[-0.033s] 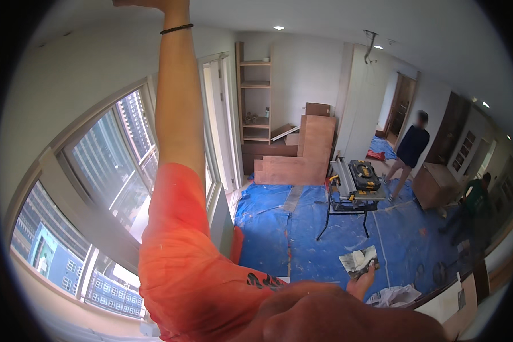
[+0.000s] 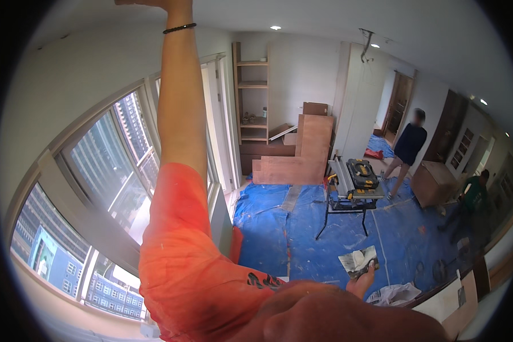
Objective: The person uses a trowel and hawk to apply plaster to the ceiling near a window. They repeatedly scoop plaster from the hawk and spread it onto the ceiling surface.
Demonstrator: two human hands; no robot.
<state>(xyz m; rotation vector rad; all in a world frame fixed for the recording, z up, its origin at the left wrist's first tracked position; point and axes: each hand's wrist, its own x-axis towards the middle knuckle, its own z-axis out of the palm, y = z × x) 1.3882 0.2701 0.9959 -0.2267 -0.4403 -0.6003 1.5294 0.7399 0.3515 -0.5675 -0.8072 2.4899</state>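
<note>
My left arm stretches straight up, in an orange sleeve with a dark beaded bracelet at the wrist. At the upper edge, near the ceiling, only part of my left hand [image 2: 143, 2] shows; its fingers are cut off by the picture. Low on the right, my right hand [image 2: 363, 280] grips a wide putty knife [image 2: 359, 261], its flat blade smeared pale and grey. That blade is held out over the blue floor sheet [image 2: 308, 251].
A table saw [image 2: 356, 191] on a folding stand has a black and yellow case on top. Wooden boards [image 2: 313, 148] lean by open shelves [image 2: 253, 85]. Two people stand at the right, near a brown cabinet [image 2: 433, 183]. Windows [image 2: 105, 165] line the left wall; a white plastic bag [image 2: 394, 294] lies near my right hand.
The room has slid slightly left in the view, while my raised left forearm sits a little farther right. My right hand keeps hold of the putty knife.
</note>
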